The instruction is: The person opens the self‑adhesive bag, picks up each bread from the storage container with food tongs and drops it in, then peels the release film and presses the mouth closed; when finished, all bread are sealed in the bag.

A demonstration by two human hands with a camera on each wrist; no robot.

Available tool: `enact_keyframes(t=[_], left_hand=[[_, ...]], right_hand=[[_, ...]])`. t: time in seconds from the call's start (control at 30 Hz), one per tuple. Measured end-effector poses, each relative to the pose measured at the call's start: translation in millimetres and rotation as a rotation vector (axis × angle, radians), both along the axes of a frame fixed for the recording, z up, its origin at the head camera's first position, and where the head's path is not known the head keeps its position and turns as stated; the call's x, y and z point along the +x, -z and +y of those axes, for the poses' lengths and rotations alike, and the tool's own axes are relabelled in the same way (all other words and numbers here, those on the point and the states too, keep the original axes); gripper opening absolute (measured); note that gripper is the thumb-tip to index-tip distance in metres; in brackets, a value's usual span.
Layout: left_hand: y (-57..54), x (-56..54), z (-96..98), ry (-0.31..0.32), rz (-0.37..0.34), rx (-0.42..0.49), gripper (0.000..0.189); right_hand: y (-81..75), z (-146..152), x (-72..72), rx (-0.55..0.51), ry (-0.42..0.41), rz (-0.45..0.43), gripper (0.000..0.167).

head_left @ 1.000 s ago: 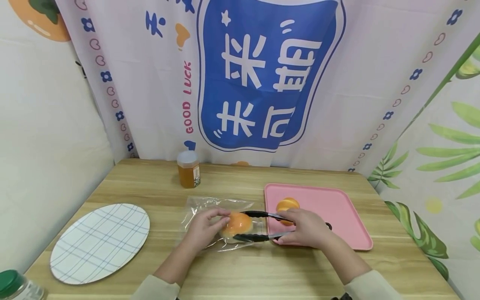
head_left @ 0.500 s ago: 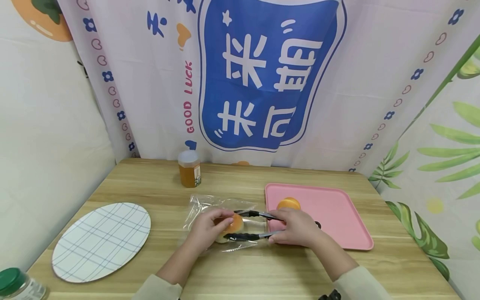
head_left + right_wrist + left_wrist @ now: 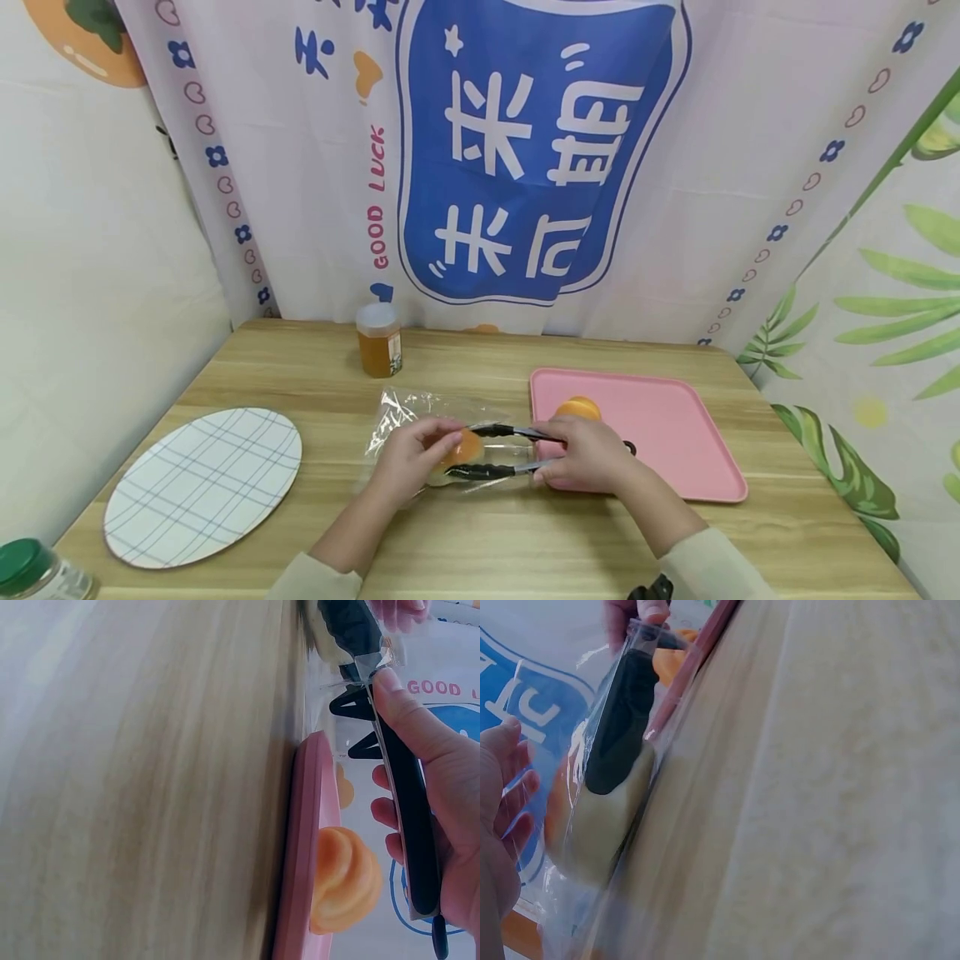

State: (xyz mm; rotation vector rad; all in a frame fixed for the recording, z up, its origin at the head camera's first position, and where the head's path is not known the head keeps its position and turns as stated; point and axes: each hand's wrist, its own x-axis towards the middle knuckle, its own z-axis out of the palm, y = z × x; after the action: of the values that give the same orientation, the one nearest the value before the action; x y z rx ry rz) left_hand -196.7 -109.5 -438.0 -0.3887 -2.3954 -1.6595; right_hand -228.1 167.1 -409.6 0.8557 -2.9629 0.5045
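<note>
My right hand (image 3: 583,454) grips black-handled tongs (image 3: 483,472) by their arms. Their black ends reach left into a clear plastic bag (image 3: 397,408). Inside the bag, a round bun (image 3: 463,450) with an orange-brown top and pale side (image 3: 604,825) lies between the tong ends. My left hand (image 3: 411,454) is over the bag at the bun, thumb and index fingertips close together; it seems to pinch the film. In the left wrist view, film crosses the fingers of the left hand (image 3: 502,802). A swirled orange bread roll (image 3: 345,881) sits on the pink tray (image 3: 660,425), partly behind my right hand in the head view.
A jar of amber contents (image 3: 379,342) stands behind the bag. To the left lies an oval white placemat with blue lines (image 3: 202,492). A green-lidded jar (image 3: 33,571) is at the near left corner. Printed cloths hang behind and beside the wooden table (image 3: 480,550).
My right hand and the tongs have moved left. The bun has slid left inside the bag, under my left fingertips. My left hand has stayed nearly in place.
</note>
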Motion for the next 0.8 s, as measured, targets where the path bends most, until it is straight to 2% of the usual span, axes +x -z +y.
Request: enact_keyframes(t=[0.23,0.47,0.67,0.8], left_hand=[[-1.4,0.6,2.1,0.021,-0.012,0.028,0.011],[-1.1,1.8,5.5,-0.006,0.012,-0.003,0.010],[-1.9,3.4,6.3,-0.017,0.002,-0.008,0.010],[-1.5,3.7,6.7,-0.004,0.001,0.006,0.011]], right_hand=[[1.4,-5,0.6,-0.004,-0.017,0.013,0.071],[1.4,-13,1.5,0.003,-0.012,0.023,0.070],[2.5,-19,1.3,-0.002,-0.011,0.012,0.072],[2.6,-22,2.1,0.008,-0.021,0.022,0.071]])
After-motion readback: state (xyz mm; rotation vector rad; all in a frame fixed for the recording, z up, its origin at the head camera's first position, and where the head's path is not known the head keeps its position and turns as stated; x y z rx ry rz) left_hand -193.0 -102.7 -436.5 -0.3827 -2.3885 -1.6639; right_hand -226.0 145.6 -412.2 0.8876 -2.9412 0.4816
